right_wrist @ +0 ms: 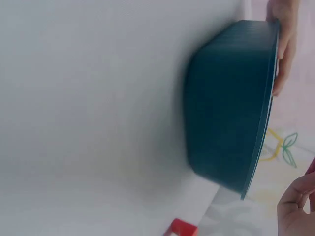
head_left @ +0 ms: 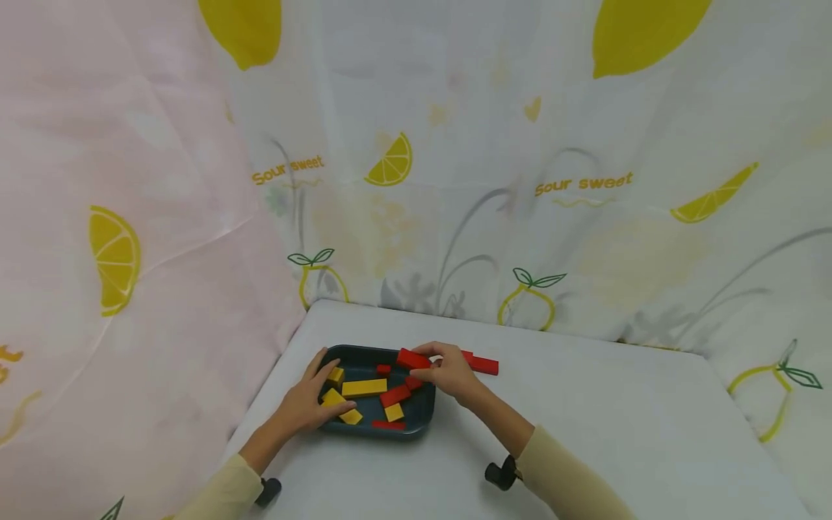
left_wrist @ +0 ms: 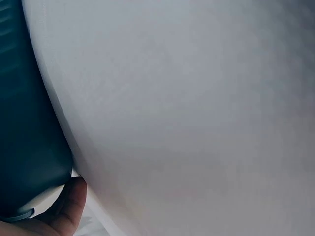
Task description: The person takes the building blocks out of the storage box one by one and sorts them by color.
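Note:
A dark teal tray (head_left: 409, 433) stands on the white table with several red and yellow blocks in it. My right hand (head_left: 453, 372) pinches a red block (head_left: 411, 359) over the tray's right end. Beneath it lie another red block (head_left: 395, 396) and a small yellow block (head_left: 393, 412). At the left end my left hand (head_left: 305, 401) rests with spread fingers over the rim, its thumb above a yellow block (head_left: 333, 397). A longer yellow block (head_left: 364, 388) lies mid-tray. In the right wrist view, the left hand (right_wrist: 286, 46) lies along the tray's rim (right_wrist: 263, 123).
Red blocks (head_left: 484, 366) lie on the white table (head_left: 585, 419) just right of the tray, partly behind my right hand. A lemon-printed curtain (head_left: 455, 238) hangs behind the table and along its left side. Each wrist carries a black camera mount (head_left: 500, 474).

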`<action>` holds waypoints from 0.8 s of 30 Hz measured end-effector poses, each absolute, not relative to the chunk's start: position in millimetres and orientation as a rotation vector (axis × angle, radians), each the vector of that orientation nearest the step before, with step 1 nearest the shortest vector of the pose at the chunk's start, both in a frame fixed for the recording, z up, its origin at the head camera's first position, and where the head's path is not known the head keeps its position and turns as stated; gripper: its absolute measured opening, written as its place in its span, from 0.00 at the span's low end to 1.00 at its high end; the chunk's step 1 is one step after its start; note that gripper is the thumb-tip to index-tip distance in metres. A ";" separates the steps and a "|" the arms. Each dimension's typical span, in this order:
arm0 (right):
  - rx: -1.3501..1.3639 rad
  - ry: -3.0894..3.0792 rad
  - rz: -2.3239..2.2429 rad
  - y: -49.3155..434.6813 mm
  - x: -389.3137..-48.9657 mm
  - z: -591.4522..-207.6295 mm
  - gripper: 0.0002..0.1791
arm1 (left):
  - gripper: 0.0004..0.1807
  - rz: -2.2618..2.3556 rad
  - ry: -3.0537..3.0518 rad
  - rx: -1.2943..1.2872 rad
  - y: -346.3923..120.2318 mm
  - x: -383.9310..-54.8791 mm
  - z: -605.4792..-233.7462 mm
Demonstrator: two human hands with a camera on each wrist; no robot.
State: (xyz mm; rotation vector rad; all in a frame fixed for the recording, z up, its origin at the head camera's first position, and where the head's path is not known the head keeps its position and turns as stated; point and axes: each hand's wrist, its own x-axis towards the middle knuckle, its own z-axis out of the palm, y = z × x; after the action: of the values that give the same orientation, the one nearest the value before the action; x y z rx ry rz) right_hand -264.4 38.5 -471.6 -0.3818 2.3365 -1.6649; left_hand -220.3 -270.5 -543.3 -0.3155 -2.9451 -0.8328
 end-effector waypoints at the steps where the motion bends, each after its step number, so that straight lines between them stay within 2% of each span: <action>1: -0.367 2.331 -1.664 41.9 -264.0 -470.7 0.20 | 0.52 -0.822 -2.944 -0.314 -271.4 -220.3 -543.1; 7: -0.464 2.505 -1.550 65.9 -265.4 -473.4 0.18 | 0.53 -0.816 -2.953 -0.328 -273.1 -221.2 -541.2; 12: -0.571 2.699 -1.381 94.0 -266.4 -490.4 0.18 | 0.53 -0.832 -2.964 -0.322 -271.4 -215.6 -546.5; 17: -0.489 2.754 -1.349 124.8 -268.4 -502.8 0.18 | 0.52 -0.821 -2.972 -0.325 -270.7 -212.5 -549.5; 24: -0.361 2.809 -1.309 166.6 -285.9 -501.1 0.19 | 0.52 -0.806 -2.942 -0.329 -269.4 -218.5 -542.0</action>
State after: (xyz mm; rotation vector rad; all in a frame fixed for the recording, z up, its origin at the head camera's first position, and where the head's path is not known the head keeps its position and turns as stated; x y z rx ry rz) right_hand -285.9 166.6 -501.1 -0.3610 2.8092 -1.3093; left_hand -218.5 -269.4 -542.0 -0.3293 -2.9424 -0.8062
